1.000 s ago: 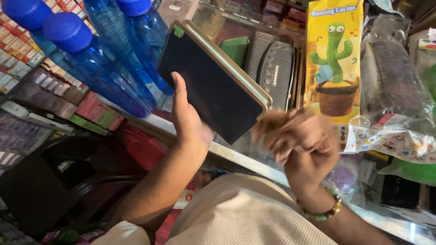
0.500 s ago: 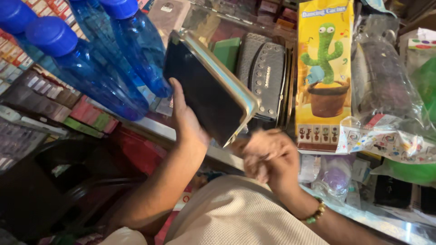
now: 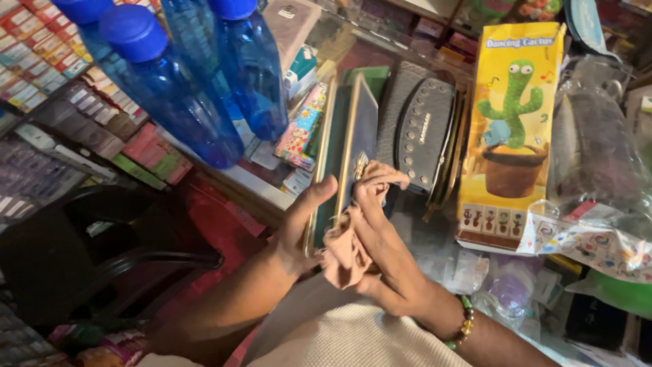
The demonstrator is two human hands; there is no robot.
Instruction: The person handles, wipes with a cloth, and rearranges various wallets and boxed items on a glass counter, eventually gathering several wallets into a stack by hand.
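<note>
In front of a crowded shop shelf, the left hand (image 3: 299,228) closes its grip on the lower end of a dark, gold-edged wallet (image 3: 346,149), thumb laid across the near face and the other fingers hidden behind it. The wallet stands almost edge-on to the camera, its long axis running from the hand up and slightly right toward the shelf, so its broad faces can hardly be seen. The right hand (image 3: 380,245) is curled tight around a beige cloth (image 3: 343,255), pressing a fold of it against the wallet's right face, near a small gold clasp; the cloth hangs bunched between both hands. A beaded bracelet (image 3: 464,323) circles the right wrist. Just behind the wallet stands a grey studded purse (image 3: 418,129), partly covered by it. Blue plastic bottles (image 3: 204,88) rise to the left, their tops cut off by the frame. A yellow toy cactus box (image 3: 513,136) stands to the right, beside clear plastic packets whose contents cannot be made out.
</note>
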